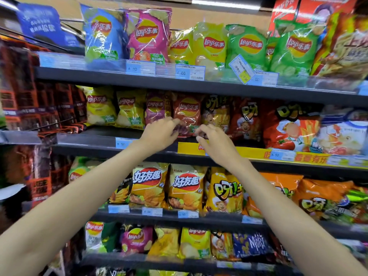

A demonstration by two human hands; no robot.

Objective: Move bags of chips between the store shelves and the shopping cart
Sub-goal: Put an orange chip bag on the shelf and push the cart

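**Both hands closing on the red Lay's bag**

Nearest the camera, two bare forearms reach up toward the red Lay's bag (186,116), which stands on the second shelf (199,154) from the top. The left hand (159,134) is at the bag's lower left corner and the right hand (213,140) at its lower right, fingers loosely curled. Whether either actually pinches the foil I cannot tell; they look narrow, at or just short of contact. The shopping cart is not in view. To do this well, grip the lower edge from both sides and draw the bag straight out, so the purple Lay's bag (154,110) left of it and the yellow fries bag (216,112) right of it stay upright.
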